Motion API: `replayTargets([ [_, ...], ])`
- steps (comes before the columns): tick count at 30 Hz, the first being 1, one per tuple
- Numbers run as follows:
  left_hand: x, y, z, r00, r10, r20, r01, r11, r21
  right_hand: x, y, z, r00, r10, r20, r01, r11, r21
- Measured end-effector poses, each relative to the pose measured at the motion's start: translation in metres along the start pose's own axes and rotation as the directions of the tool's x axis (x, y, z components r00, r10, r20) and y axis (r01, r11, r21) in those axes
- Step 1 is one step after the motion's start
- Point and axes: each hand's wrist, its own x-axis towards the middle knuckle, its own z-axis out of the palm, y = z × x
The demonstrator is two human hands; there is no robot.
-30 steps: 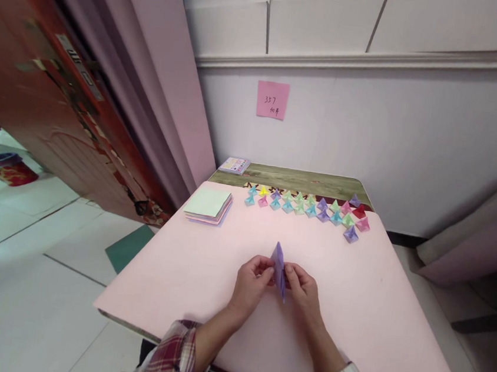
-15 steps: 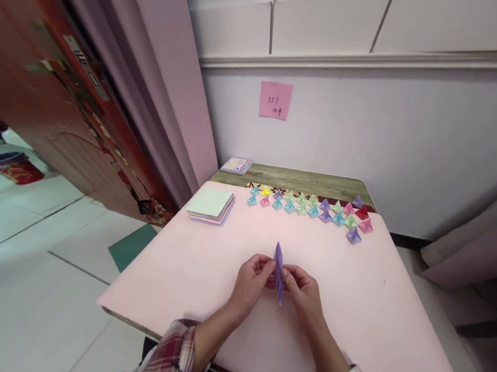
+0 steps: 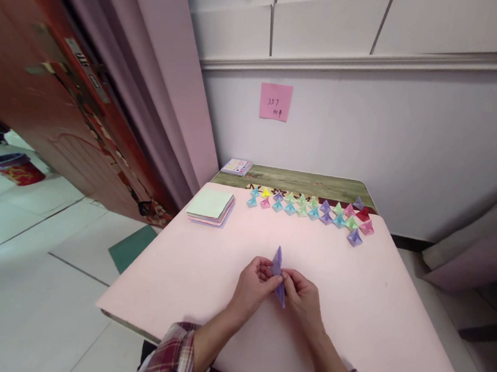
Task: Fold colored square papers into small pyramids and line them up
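A folded purple paper piece (image 3: 278,272) stands on edge over the pink table cover (image 3: 205,264), pinched from both sides. My left hand (image 3: 254,284) grips its left face with thumb and fingertips closed. My right hand (image 3: 303,296) pinches its right face the same way. Both hands rest low on the cover near the table's middle. Plaid sleeves show at both wrists.
Several small folded paper shapes (image 3: 312,209) in many colours lie in two rows at the table's far side. A stack of square coloured paper (image 3: 211,206) sits at the far left, a printed pack (image 3: 236,166) beyond it. A pink note (image 3: 275,101) hangs on the wall.
The purple piece has tipped slightly and my fingers have closed in tighter round it. The hands stay in the same spot.
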Motion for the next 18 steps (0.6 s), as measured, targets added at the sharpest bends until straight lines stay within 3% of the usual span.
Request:
replayTargets([
  [8,-0.0018,-0.0027,0.0002,0.999,0.036,-0.021,-0.035,0.998,0.047,-0.0023,-0.0047,-0.0004,0.999,-0.042,-0.031,0.038,0.991,-0.126],
  [14,-0.0011,-0.0008,0.0027,0.998,-0.027,-0.050,0.030,0.998,0.064,-0.0021,-0.0062,-0.0010,0.990,-0.140,0.009,0.138,0.957,-0.257],
  [18,0.0003,-0.0023,0.0036,0.994,-0.073,-0.076,0.076,0.996,0.038,-0.0039,-0.0083,-0.0001,0.991,-0.132,-0.002,0.127,0.956,-0.264],
])
